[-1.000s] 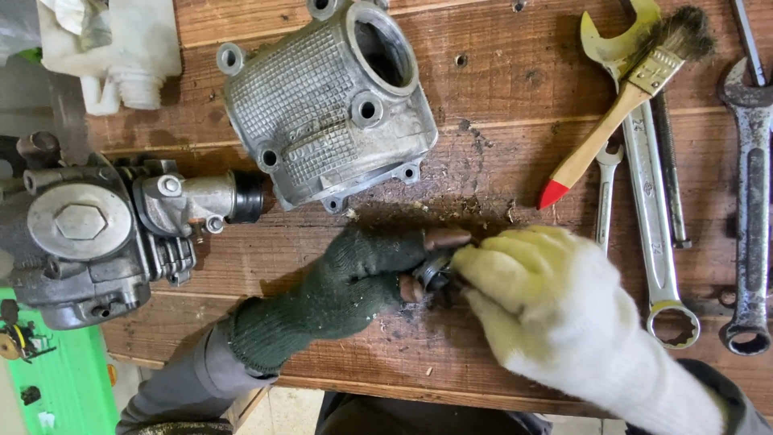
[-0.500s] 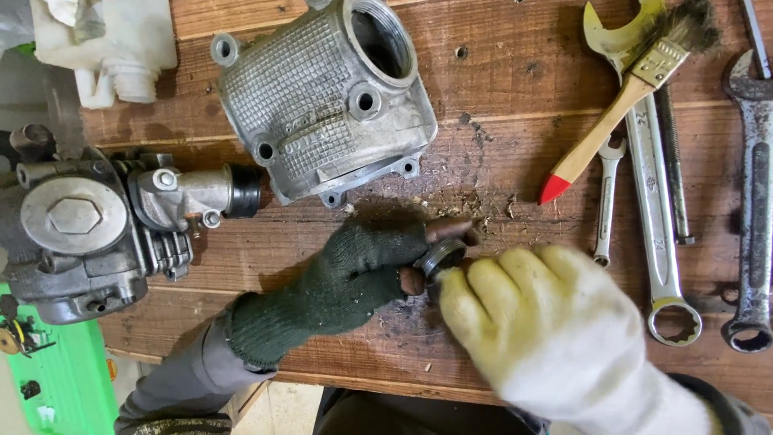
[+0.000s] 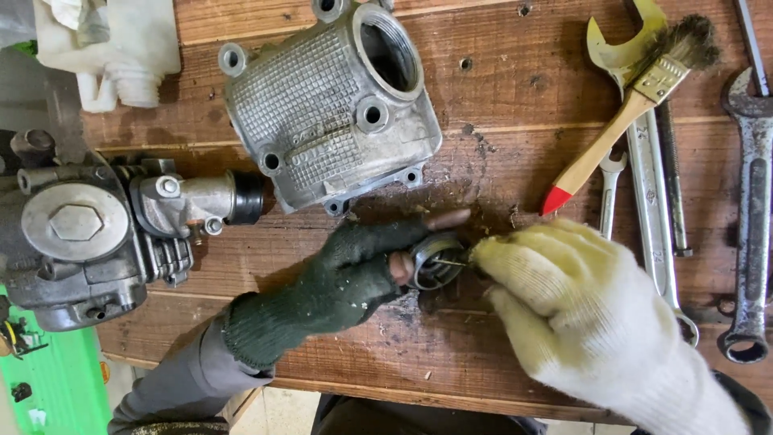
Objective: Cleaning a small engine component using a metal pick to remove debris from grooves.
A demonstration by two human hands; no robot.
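My left hand, in a dark green fingerless glove, holds a small round metal ring part by its rim just above the wooden bench. My right hand, in a pale yellow-white glove, pinches a thin metal pick whose tip pokes into the ring's opening. Both hands meet at the bench's front middle. A ribbed grey metal engine cover lies just beyond them.
An engine block with a carburettor sits at the left edge. A white plastic container stands at the back left. A red-tipped wooden brush and several wrenches lie at the right. Dirt crumbs litter the planks.
The view has shifted slightly. My right hand has drawn a little to the right, uncovering the ring in my left fingers; the left hand stays in place.
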